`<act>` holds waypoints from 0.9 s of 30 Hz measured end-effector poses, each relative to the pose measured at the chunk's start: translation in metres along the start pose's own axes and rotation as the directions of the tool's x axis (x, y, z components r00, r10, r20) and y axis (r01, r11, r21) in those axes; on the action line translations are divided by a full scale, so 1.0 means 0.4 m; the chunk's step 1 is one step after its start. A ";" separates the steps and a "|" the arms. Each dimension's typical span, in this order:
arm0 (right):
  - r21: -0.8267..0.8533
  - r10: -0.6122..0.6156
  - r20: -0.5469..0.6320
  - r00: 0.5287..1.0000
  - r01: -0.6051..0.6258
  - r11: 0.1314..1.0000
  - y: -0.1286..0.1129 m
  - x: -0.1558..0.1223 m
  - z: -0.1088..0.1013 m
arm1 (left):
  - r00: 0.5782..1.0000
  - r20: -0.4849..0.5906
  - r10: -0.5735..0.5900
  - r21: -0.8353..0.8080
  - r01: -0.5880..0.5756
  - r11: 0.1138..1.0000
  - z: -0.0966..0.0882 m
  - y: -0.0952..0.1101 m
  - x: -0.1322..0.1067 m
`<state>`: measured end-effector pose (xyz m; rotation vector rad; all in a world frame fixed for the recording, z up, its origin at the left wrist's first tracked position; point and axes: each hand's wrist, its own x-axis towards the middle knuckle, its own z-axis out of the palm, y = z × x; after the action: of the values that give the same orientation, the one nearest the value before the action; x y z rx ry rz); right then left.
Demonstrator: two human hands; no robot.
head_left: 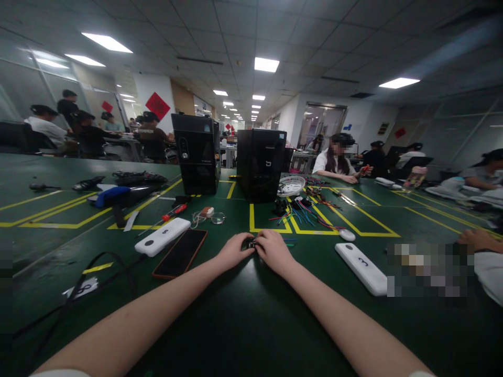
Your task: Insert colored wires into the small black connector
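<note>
Both arms reach forward over the green table [251, 319], and my hands meet near its middle. My left hand [237, 251] is closed, its fingertips pinching one side of a small dark part [252, 244]. From the other side my right hand [272, 252] grips the same part, fingers curled over it. Most of the part is covered by the fingers, so its kind does not show. Thin blue and green wires [290, 243] stick out just right of my right hand. Left of my left hand lies a phone [181, 254] with a dark screen and orange edge.
Two black computer towers [261, 165] stand ahead. White power banks [360, 268] lie at both sides. A red screwdriver [174, 212], glasses [217, 218], a white basket [291, 185] and loose coloured wires [304, 212] lie beyond my hands. A co-worker [334, 162] sits across; another person's arm is at right.
</note>
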<state>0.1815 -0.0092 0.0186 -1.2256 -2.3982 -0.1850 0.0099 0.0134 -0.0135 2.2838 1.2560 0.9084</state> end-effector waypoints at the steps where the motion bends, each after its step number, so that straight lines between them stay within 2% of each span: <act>1: 0.006 -0.006 -0.014 1.000 0.006 1.000 -0.002 0.000 0.005 | 1.000 0.005 0.013 0.001 -0.013 1.000 -0.001 0.002 0.000; 8: 0.136 0.019 -0.075 0.997 -0.009 0.991 -0.002 0.000 0.045 | 0.999 0.040 0.022 0.004 -0.022 1.000 -0.007 -0.001 -0.005; 12: 0.137 0.042 -0.069 0.997 -0.032 0.990 -0.001 -0.006 0.058 | 0.998 0.051 0.021 0.010 -0.022 1.000 -0.004 -0.004 -0.003; 24: 0.065 0.050 -0.041 0.998 -0.047 0.997 0.000 -0.015 0.041 | 0.997 0.072 -0.005 0.025 0.003 1.000 0.002 0.022 0.004; 27: 0.072 0.095 -0.026 0.995 -0.093 0.993 -0.001 -0.014 0.036 | 0.997 0.074 -0.016 0.026 0.014 1.000 0.000 0.024 0.002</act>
<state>0.1795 -0.0090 0.0035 -1.2906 -2.2960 -0.0876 0.0161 0.0088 -0.0076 2.3032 1.2580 0.7991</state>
